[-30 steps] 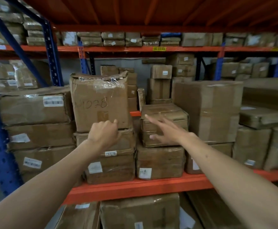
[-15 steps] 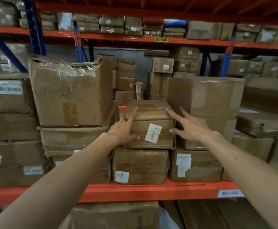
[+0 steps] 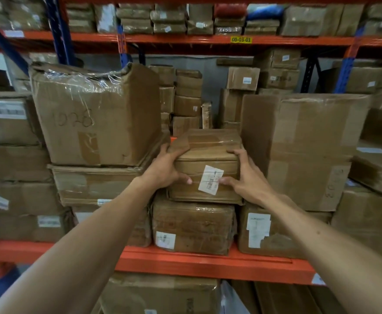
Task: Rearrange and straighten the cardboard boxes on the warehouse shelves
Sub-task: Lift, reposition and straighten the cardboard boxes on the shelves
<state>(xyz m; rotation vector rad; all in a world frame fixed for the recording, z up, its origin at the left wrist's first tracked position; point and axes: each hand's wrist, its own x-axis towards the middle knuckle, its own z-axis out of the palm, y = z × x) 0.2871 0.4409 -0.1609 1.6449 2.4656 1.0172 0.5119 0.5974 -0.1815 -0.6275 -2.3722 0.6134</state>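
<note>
Both hands on the small box [image 3: 205, 164], mid shelf, top of a two-box stack. Left hand [image 3: 165, 168] wraps the box's left front corner: fingers over the top left edge, thumb flat on the front face, tip just left of the label [image 3: 210, 180]. Grip closed around the corner, clamping box. Right hand [image 3: 246, 175] mirrors it on the right front corner: fingers curl over the top right edge and side, thumb on the front face touching the label's right edge. Grip closed on box as well. Box pinched between the two hands, both forearms stretched forward from the bottom of the view.

Small box is wrapped in brown tape, white label tilted on the front. It sits on the lower box [image 3: 193, 227], its bottom edge overhanging slightly; whether it is lifted off I cannot tell. Lower box stands on the orange shelf beam [image 3: 208, 264].

Left of it, touching or just beside: big box [image 3: 94, 118] with handwritten number, plastic wrap on top, sitting on a flat box [image 3: 94, 184]. Right: tall box [image 3: 303, 150], close against the right hand's fingers. Behind, more small cartons stacked at the shelf back. Upper shelf carries a yellow tag [image 3: 241, 39] reading 00-03-01. Edges of view blurred
</note>
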